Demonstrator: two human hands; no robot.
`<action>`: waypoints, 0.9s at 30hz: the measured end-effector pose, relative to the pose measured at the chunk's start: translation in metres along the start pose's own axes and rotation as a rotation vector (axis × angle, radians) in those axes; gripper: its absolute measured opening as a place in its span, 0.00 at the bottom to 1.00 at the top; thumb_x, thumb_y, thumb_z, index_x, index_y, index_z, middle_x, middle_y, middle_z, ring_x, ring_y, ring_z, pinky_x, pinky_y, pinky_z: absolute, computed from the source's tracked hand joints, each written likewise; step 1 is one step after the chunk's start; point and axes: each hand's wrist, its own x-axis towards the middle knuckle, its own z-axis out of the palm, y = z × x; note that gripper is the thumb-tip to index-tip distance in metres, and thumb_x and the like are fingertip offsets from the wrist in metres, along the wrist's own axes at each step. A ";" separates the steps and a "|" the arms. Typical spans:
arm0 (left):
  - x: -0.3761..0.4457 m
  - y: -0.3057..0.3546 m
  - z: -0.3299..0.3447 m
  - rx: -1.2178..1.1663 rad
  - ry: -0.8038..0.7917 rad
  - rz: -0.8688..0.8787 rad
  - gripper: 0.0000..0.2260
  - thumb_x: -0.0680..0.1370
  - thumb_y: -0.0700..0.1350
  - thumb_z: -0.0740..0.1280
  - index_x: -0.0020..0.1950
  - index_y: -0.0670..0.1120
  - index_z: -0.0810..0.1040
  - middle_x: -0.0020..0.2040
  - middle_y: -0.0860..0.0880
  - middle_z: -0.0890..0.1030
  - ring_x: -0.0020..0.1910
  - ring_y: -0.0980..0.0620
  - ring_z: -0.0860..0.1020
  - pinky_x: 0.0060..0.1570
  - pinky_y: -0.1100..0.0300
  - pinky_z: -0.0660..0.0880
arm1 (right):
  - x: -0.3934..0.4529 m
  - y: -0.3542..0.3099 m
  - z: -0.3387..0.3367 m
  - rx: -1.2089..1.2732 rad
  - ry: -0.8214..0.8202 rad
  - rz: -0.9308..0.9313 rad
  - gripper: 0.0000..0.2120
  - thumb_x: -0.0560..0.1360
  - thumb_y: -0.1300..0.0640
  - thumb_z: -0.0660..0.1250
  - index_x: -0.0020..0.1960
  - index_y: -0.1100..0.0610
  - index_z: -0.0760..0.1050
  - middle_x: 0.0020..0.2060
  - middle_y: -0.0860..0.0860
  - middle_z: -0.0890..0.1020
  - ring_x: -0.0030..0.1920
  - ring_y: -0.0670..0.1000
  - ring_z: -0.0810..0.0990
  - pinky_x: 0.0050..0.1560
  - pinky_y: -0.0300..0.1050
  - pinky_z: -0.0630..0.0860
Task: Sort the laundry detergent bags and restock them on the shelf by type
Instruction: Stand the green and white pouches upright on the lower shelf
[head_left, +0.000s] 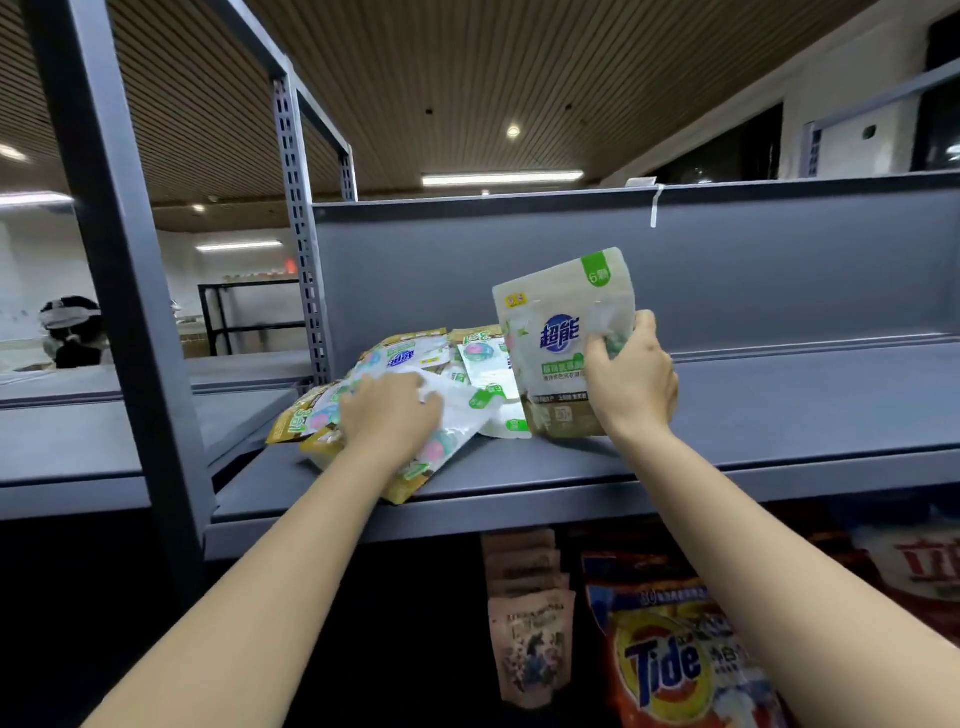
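Grey steel shelf (779, 415) at chest height, grey back panel behind it, slatted ceiling with strip lights above.

Right hand (631, 382) holds one green-and-white pouch (558, 322) upright, base on the shelf board. Thumb is across the printed front, the other fingers are wrapped round the right edge to the back, so it's a pinch at mid-height. The pouch top with the green corner tab stands clear above the fingertips; the gusset base sits below the heel of the hand.

Left hand (389, 410) lies palm-down on a heap of pouches (415, 374), fingers slightly curved over the top one. Can't tell if it's gripping or just pressing. The heap runs out to the left of and beyond those fingers, flat and overlapping, gold-edged and green-tab types mixed. Its right end touches the upright pouch.

Handling, my read:
- Light. Small pod count printed on the tab, one hand carries it easily.
- Soft film with loose pods inside. The body deforms under the thumb and the contents shift, so it's bottom-heavy.
- Glossy film, likely slippery, and the flat stack will slide if pushed sideways.
- Best hold: side edges at mid-height, or the stiff sealed top strip. Avoid squeezing the belly, since pods can burst.
- Needs the gusset spread to stand alone, or a lean on the back panel.

Lower shelf: Tide bag (675, 665) and brown pouches (530, 623), already stocked.
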 end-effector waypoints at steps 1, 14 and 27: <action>0.004 -0.012 -0.001 0.079 -0.001 -0.070 0.18 0.78 0.53 0.56 0.65 0.50 0.74 0.65 0.44 0.75 0.65 0.42 0.68 0.62 0.52 0.65 | 0.001 0.002 -0.001 0.011 -0.027 0.024 0.11 0.77 0.51 0.60 0.54 0.57 0.68 0.45 0.54 0.79 0.42 0.57 0.70 0.42 0.46 0.64; -0.001 -0.043 -0.017 -0.691 0.032 -0.537 0.18 0.66 0.45 0.64 0.54 0.40 0.75 0.48 0.44 0.78 0.47 0.43 0.76 0.45 0.56 0.72 | -0.017 -0.003 -0.008 0.220 -0.217 0.196 0.06 0.72 0.56 0.62 0.47 0.51 0.76 0.42 0.48 0.81 0.51 0.56 0.77 0.53 0.53 0.77; -0.050 -0.051 -0.033 -0.905 0.397 -0.451 0.02 0.66 0.43 0.61 0.34 0.47 0.69 0.32 0.52 0.75 0.33 0.47 0.73 0.34 0.55 0.70 | -0.058 -0.017 -0.027 0.226 0.038 0.207 0.13 0.78 0.54 0.56 0.36 0.55 0.70 0.32 0.49 0.73 0.42 0.56 0.69 0.42 0.44 0.62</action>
